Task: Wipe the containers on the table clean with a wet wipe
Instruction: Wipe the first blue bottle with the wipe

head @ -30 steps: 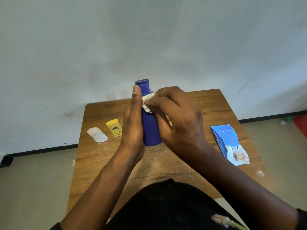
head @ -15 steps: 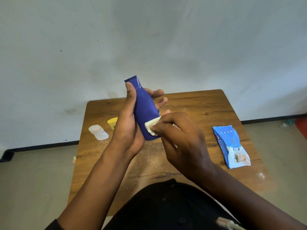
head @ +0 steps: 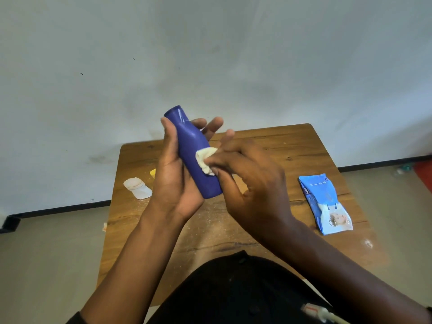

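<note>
Step in hand: wiping the blue bottle (head: 197,157), held in the air over the middle of the wooden table (head: 280,146), neck tilted up and away. Left hand (head: 174,178) wraps the bottle from its left, thumb along the near side, fingers curled behind. Right hand (head: 252,183) pinches a bunched off-white wet wipe (head: 205,160) against the bottle's mid-body. Bottle is smooth, glossy plastic, rounded shoulder, narrow capped neck; likely slick once damp, so the left grip needs to hold firm. Next, probably: turn the bottle to reach unwiped faces, base included, then set it down. On the table left of the bottle: a white container (head: 136,188) lying on its side, a yellow container (head: 153,172) mostly hidden by the left hand. Right of it: a crinkly blue wipes pack (head: 325,202), flat. Tabletop looks dusty.
</note>
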Demonstrator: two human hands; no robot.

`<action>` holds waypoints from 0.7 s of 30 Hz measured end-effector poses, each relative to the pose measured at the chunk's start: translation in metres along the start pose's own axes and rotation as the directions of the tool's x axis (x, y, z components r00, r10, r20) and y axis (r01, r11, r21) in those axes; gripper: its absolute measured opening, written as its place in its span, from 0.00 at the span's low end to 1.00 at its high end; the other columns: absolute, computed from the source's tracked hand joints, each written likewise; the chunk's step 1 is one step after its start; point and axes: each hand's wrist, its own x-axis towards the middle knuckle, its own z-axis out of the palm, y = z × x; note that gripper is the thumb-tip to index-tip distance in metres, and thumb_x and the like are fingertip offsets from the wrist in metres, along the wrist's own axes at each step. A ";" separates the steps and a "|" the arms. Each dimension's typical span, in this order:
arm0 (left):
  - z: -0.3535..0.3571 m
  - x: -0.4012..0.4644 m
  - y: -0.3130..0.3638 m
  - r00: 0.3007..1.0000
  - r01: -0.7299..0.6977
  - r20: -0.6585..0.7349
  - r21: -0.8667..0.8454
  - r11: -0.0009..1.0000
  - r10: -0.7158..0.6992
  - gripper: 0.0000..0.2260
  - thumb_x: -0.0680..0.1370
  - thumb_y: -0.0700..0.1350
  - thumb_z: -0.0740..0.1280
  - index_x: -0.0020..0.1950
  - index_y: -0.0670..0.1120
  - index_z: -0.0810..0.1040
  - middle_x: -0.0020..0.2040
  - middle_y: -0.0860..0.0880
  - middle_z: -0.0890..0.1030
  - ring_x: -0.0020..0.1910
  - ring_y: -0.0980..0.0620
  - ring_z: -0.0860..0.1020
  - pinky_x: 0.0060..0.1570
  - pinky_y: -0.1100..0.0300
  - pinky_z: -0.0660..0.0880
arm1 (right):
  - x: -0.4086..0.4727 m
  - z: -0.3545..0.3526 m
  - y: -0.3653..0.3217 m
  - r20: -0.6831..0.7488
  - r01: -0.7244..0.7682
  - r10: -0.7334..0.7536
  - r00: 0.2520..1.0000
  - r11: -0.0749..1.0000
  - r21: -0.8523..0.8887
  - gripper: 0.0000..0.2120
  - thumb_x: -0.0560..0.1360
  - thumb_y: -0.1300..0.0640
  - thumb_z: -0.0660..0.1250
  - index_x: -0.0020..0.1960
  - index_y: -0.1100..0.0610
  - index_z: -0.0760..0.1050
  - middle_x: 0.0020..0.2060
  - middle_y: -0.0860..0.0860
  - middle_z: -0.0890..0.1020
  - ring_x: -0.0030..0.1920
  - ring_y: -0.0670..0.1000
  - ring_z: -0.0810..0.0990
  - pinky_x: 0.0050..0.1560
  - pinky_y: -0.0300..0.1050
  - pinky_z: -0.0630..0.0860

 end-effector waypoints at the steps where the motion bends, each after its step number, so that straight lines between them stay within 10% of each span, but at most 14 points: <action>1: -0.002 0.001 0.002 1.000 -0.011 -0.010 -0.017 1.000 0.011 0.25 0.83 0.66 0.55 0.56 0.46 0.78 0.63 0.44 0.81 0.70 0.39 0.77 0.70 0.41 0.72 | -0.006 0.000 0.001 0.024 0.007 -0.007 1.000 1.000 -0.002 0.08 0.76 0.68 0.74 0.54 0.63 0.85 0.52 0.57 0.85 0.52 0.53 0.82 0.51 0.48 0.79; 8: -0.006 0.004 0.000 1.000 0.002 -0.028 0.026 1.000 -0.001 0.24 0.82 0.65 0.57 0.54 0.47 0.79 0.59 0.44 0.82 0.69 0.39 0.77 0.72 0.37 0.69 | -0.024 -0.008 0.011 0.096 -0.015 0.015 0.995 1.000 -0.008 0.07 0.77 0.66 0.74 0.54 0.61 0.85 0.51 0.55 0.84 0.52 0.51 0.82 0.50 0.44 0.78; 16: 0.018 -0.002 -0.012 0.990 0.142 -0.017 0.132 0.981 -0.141 0.22 0.83 0.64 0.58 0.57 0.46 0.76 0.48 0.46 0.79 0.47 0.49 0.80 0.48 0.53 0.81 | 0.015 -0.013 0.008 -0.021 -0.044 0.043 0.999 0.997 -0.061 0.08 0.77 0.67 0.75 0.55 0.62 0.85 0.52 0.56 0.84 0.53 0.49 0.82 0.52 0.36 0.76; 21: 0.013 0.002 -0.005 0.986 0.097 -0.137 0.024 0.995 -0.093 0.22 0.82 0.65 0.59 0.58 0.48 0.75 0.52 0.44 0.83 0.54 0.46 0.84 0.53 0.50 0.83 | 0.007 -0.001 0.006 0.082 0.041 -0.033 0.996 0.993 -0.109 0.09 0.76 0.69 0.74 0.55 0.62 0.86 0.52 0.56 0.84 0.52 0.54 0.81 0.53 0.43 0.75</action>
